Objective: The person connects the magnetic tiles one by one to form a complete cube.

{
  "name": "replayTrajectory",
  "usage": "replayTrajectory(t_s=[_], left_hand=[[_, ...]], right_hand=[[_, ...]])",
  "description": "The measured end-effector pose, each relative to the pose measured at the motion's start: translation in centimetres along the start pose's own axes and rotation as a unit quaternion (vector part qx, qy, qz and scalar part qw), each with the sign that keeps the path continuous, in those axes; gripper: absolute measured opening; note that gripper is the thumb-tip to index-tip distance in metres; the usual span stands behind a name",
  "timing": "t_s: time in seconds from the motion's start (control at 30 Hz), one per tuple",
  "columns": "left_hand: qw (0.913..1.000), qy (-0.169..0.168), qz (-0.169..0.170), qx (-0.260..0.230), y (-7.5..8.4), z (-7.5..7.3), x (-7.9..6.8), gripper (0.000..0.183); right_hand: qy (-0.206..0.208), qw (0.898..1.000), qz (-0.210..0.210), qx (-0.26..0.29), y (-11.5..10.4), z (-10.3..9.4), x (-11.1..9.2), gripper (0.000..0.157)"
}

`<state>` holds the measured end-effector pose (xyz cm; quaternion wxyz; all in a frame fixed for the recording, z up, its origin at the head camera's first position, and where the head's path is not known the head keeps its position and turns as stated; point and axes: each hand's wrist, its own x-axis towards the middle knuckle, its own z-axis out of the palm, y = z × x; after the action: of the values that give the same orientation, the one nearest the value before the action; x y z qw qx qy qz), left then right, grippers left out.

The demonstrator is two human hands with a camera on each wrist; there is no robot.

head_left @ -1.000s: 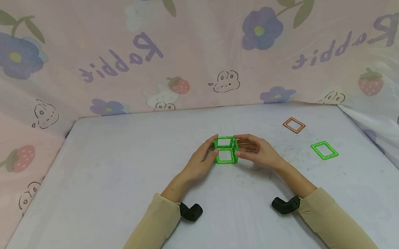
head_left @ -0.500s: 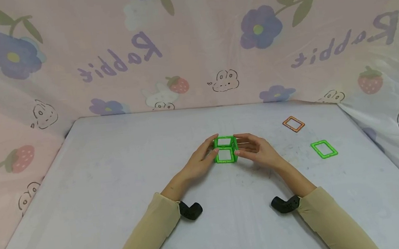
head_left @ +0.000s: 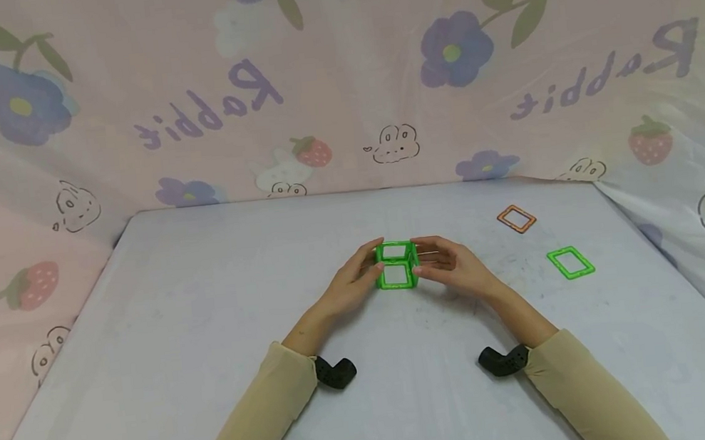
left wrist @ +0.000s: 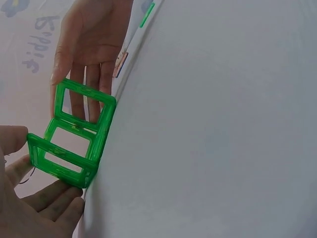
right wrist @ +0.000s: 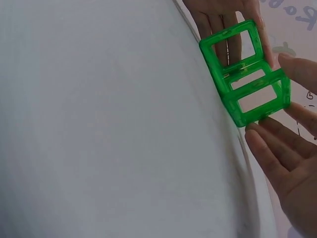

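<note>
In the head view, a small open box of green see-through magnetic tiles (head_left: 395,261) stands near the middle of the table, built from square frames joined at their edges. My left hand (head_left: 348,285) holds its left side, thumb at the front edge and fingers reaching behind. From the other side my right hand (head_left: 464,270) grips the right tile, thumb in front, fingers spread along the outside. Seen from the left wrist, the box (left wrist: 62,150) has one side facing the right hand's fingers. The right wrist view shows the same box (right wrist: 257,84) between both hands.
An orange frame tile (head_left: 511,225) lies flat at the back right. Closer in and further right lies a loose green frame tile (head_left: 581,273). A white cloth covers the table (head_left: 206,300), and a printed curtain (head_left: 339,92) rises behind its far edge.
Both hands keep their places on the green box, which stays as it was. The whole head view has shifted slightly.
</note>
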<state>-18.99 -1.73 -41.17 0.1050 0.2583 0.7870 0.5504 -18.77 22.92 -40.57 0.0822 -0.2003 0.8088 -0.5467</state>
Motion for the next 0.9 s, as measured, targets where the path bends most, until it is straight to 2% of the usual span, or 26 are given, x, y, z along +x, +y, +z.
replayTrajectory(t_s=[0.3, 0.9], left_hand=[[0.9995, 0.017, 0.0, 0.025, 0.25, 0.03, -0.19, 0.053], [0.9959, 0.051, 0.031, 0.067, 0.2, 0.02, -0.51, 0.052]], right_hand=[[0.003, 1.0, 0.004, -0.026, -0.4, -0.06, -0.14, 0.055], [0.018, 0.997, -0.038, -0.057, -0.57, -0.43, -0.06, 0.046]])
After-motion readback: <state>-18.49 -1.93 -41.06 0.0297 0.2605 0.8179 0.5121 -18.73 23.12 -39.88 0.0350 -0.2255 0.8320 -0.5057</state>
